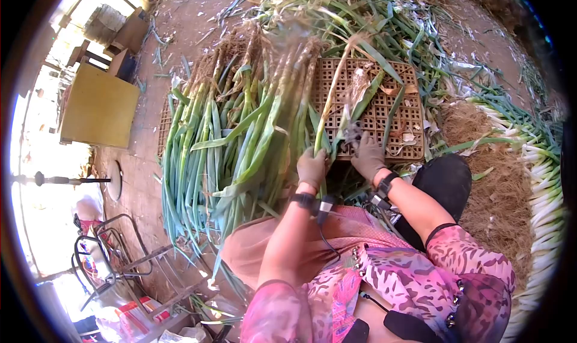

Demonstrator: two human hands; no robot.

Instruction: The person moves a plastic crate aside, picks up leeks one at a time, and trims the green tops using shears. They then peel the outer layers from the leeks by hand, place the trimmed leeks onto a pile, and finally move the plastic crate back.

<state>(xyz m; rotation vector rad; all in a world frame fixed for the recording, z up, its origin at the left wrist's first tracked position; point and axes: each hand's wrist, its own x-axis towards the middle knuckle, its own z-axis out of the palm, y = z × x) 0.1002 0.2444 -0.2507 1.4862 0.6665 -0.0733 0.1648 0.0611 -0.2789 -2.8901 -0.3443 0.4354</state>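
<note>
My left hand [312,167], in a thin glove, is closed around the green part of a leek [329,105] whose dry root end points up and away. To its right, my gloved right hand [367,156] has its fingers bent at the lower edge of a brown plastic crate [375,126], beside a leafy stalk [344,122]; a dark blurred thing is at its fingertips. What the right hand holds is hard to make out. Many untrimmed leeks [210,126] lie side by side left of my hands, their roots away from me.
Cut leaves [360,12] are heaped beyond the crate. At the right, a long row of cleaned leeks [544,174] lies beside a pile of root scraps [481,192]. A yellow board [101,105], a round-based stand [114,180] and a metal frame [114,253] are at the left.
</note>
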